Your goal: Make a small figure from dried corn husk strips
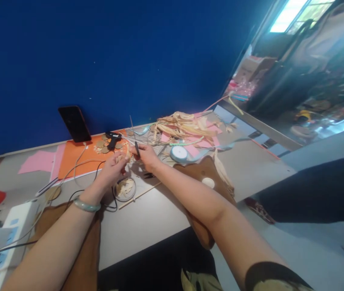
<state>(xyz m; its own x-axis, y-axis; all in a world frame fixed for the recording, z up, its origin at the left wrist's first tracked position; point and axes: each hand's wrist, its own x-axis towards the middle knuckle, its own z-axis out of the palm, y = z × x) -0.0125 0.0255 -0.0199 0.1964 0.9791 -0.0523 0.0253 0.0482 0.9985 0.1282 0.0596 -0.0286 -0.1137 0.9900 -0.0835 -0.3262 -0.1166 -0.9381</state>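
Note:
My left hand, a jade-coloured bangle at its wrist, is closed in a pinch on a pale strip of dried husk. Close beside it, my right hand is closed around a slim dark tool; a thin stick points up from there, and I cannot make out the tool's kind. Just behind both hands lies a black glue gun on an orange sheet. Below them sits a round clear ring-shaped container with pale husk scraps inside, next to a thin wooden stick.
A heap of dried husks lies on pink paper at the back. Nearby are a ribbon spool and a brown cushion-like piece. A phone leans on the blue wall. Cables run to a power strip. Another person's leg stands at right.

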